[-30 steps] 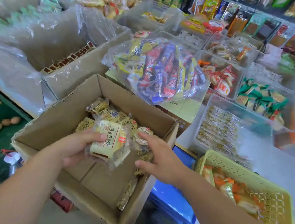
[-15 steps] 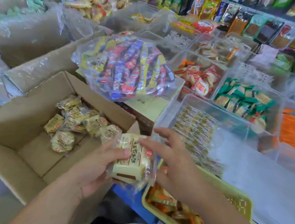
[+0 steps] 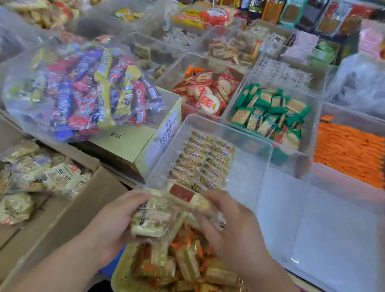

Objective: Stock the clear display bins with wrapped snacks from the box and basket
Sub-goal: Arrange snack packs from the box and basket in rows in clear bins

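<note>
Your left hand [image 3: 113,227] and right hand [image 3: 233,232] are both pinching a cream wrapped snack [image 3: 155,219] from either side, right above the basket [image 3: 125,283]. Looks like the carry step, so next you'd want to lift it into the half-filled clear bin [image 3: 249,173] just ahead and line it up with the rows.

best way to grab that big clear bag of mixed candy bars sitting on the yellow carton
Take the bag of candy bars from above with both hands, one on each long side. It lies flat and bulging on the carton, wider than the carton top, so a one-sided pinch would probably let it sag.
</note>
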